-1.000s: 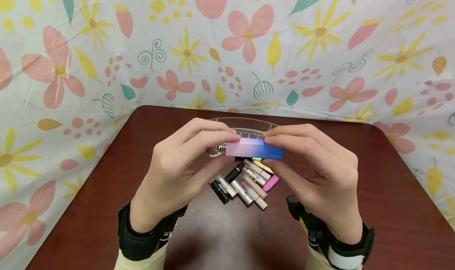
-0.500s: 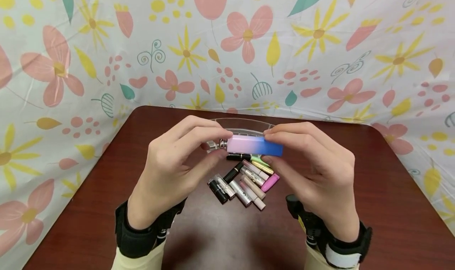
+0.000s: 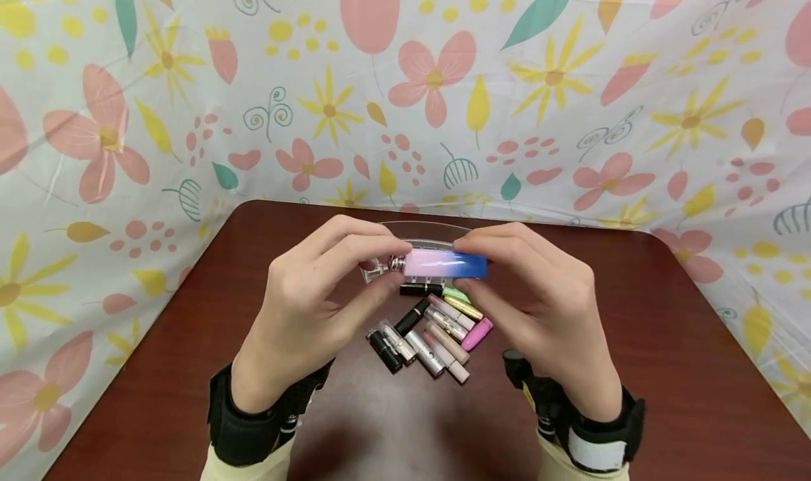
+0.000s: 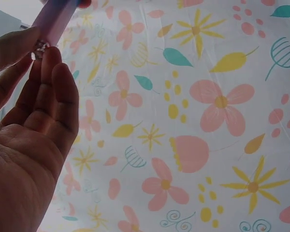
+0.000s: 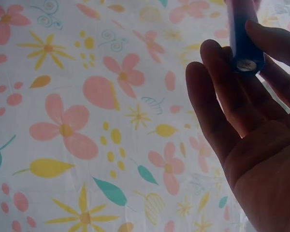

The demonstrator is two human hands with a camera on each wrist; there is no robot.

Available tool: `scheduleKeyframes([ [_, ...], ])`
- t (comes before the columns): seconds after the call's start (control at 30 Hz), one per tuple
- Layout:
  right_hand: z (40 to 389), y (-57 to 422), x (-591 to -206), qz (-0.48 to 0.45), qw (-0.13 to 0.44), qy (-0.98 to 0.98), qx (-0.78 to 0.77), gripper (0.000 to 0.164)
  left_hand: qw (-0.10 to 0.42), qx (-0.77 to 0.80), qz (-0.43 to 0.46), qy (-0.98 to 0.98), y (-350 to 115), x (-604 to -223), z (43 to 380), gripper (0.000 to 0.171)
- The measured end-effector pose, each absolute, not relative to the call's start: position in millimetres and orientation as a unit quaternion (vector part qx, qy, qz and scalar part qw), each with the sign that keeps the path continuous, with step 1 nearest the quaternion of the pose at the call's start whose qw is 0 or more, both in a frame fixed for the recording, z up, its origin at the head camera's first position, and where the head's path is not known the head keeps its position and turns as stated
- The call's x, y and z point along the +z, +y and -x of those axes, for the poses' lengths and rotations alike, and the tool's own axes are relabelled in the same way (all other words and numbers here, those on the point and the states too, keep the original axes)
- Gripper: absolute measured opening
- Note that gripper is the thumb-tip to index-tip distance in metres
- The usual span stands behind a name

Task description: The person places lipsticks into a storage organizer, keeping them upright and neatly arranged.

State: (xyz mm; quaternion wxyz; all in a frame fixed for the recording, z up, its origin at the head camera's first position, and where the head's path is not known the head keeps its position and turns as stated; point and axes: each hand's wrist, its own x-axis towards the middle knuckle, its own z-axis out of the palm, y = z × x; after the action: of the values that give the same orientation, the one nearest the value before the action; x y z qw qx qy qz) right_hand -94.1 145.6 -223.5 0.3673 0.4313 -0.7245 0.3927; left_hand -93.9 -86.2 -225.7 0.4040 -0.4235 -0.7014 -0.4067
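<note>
Both hands hold a slim cosmetic tube (image 3: pixel 437 263) level above the table. It fades from pink to blue, and a shiny silver ringed piece sits at its pink end. My left hand (image 3: pixel 323 305) pinches that end between thumb and fingers; in the left wrist view the silver piece (image 4: pixel 40 48) shows at the fingertips. My right hand (image 3: pixel 538 305) pinches the blue end, whose flat base (image 5: pixel 246 65) faces the right wrist camera. Beneath lies a loose group of lipsticks and tubes, among them a silver tube (image 3: pixel 426 354), a black tube (image 3: pixel 384 351) and a bright pink one (image 3: pixel 476 334).
A clear plastic organizer (image 3: pixel 426 229) with small compartments stands behind the hands, partly hidden by them. The dark red-brown table (image 3: pixel 633 354) ends at the back against a floral cloth (image 3: pixel 405 115). Black straps with cameras (image 3: pixel 253 417) are on both wrists.
The left fingers have shifted outward onto the silver end, which now shows more. The tube has turned slightly about its length. The right hand has moved a little left, and the head view has tilted up.
</note>
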Motion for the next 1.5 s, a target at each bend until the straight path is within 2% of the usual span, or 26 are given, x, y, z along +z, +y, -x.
scheduleKeyframes([
  [0.13, 101.0, 142.7, -228.3, -0.429, 0.342, -0.746, 0.377, 0.026, 0.411, -0.420, 0.416, -0.694, -85.2, -225.6, 97.2, 0.021],
  [0.3, 110.5, 137.2, -240.4, -0.396, 0.269, -0.775, 0.411, 0.050, 0.389, -0.438, 0.420, -0.693, -82.3, -231.4, 103.1, 0.029],
  [0.4, 116.6, 135.0, -247.5, -0.371, 0.198, -0.772, 0.476, 0.063, 0.362, -0.424, 0.433, -0.708, -78.3, -238.9, 108.9, 0.042],
  [0.5, 124.7, 134.2, -252.3, -0.350, 0.112, -0.735, 0.569, 0.070, 0.339, -0.379, 0.442, -0.739, -73.6, -247.3, 117.6, 0.063],
  [0.63, 135.3, 133.7, -258.0, -0.315, -0.015, -0.657, 0.685, 0.069, 0.334, -0.318, 0.434, -0.774, -68.1, -261.0, 132.5, 0.082],
  [0.8, 149.5, 131.8, -269.0, -0.253, -0.118, -0.612, 0.740, 0.062, 0.348, -0.280, 0.397, -0.802, -66.7, -277.0, 149.4, 0.087],
  [0.93, 163.8, 128.6, -281.7, -0.221, -0.152, -0.593, 0.759, 0.058, 0.337, -0.247, 0.382, -0.824, -66.9, -288.3, 159.8, 0.091],
  [1.13, 178.0, 124.0, -299.1, -0.222, -0.170, -0.578, 0.767, 0.059, 0.298, -0.243, 0.382, -0.840, -66.9, -301.9, 169.6, 0.098],
  [1.5, 186.2, 123.9, -305.7, -0.194, -0.142, -0.631, 0.737, 0.062, 0.250, -0.281, 0.372, -0.848, -69.6, -315.5, 181.7, 0.098],
])
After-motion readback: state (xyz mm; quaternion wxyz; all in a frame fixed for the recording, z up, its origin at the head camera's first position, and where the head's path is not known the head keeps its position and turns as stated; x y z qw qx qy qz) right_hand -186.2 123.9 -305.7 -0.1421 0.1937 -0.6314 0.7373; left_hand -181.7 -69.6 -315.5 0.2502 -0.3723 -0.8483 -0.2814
